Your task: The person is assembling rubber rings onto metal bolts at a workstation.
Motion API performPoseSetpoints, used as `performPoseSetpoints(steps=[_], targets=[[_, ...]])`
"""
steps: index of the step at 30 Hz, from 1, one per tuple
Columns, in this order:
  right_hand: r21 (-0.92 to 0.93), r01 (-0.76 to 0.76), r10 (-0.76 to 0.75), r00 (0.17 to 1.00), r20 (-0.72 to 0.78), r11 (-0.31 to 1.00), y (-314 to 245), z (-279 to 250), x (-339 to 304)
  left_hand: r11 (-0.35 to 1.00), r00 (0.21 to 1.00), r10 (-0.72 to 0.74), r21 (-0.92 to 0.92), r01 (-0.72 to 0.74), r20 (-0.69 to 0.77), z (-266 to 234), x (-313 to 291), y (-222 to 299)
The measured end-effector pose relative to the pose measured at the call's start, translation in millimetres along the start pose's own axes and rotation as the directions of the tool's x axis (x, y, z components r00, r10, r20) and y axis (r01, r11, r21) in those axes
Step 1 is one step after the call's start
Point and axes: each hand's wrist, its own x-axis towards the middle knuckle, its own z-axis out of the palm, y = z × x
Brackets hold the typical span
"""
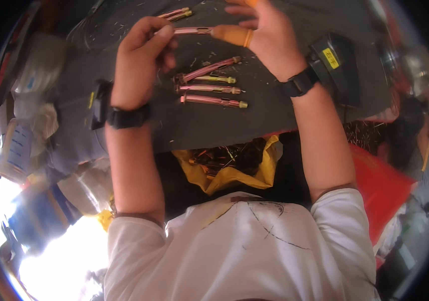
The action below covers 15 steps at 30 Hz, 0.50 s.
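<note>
My left hand [144, 47] pinches one end of a pinkish metal sleeve anchor bolt [192, 30] between thumb and fingers. The bolt lies level above the dark cloth. At its other end is my right hand [272, 37], the thumb in an orange finger cot [232, 35] meeting the tip. Its other fingers are stretched away from the bolt, and one of them also wears an orange cot. Below the hands, several similar anchor bolts [212, 89] lie side by side on the cloth. More anchor bolts [177, 14] rest beyond my left hand.
A dark cloth [269, 113] covers the work surface, scattered with small shavings. On the right stands a black box [336, 70] with a yellow label. In front of my body, an open yellow bag [214, 183] holds metal parts. A red sheet [380, 188] hangs at the right.
</note>
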Motion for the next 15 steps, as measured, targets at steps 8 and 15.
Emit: performPoseSetpoints(steps=[8,15], targets=[[-0.079,-0.147,0.164,0.936,0.312,0.986,10.0,-18.5,6.0,1.0,1.0,-0.003,-0.011,0.003,0.012,1.9,1.5,-0.3],[-0.15,-0.277,0.314,0.876,0.367,0.949,12.7,-24.3,14.3,0.999,0.999,0.032,-0.009,-0.032,-0.008,-1.3,4.7,0.1]])
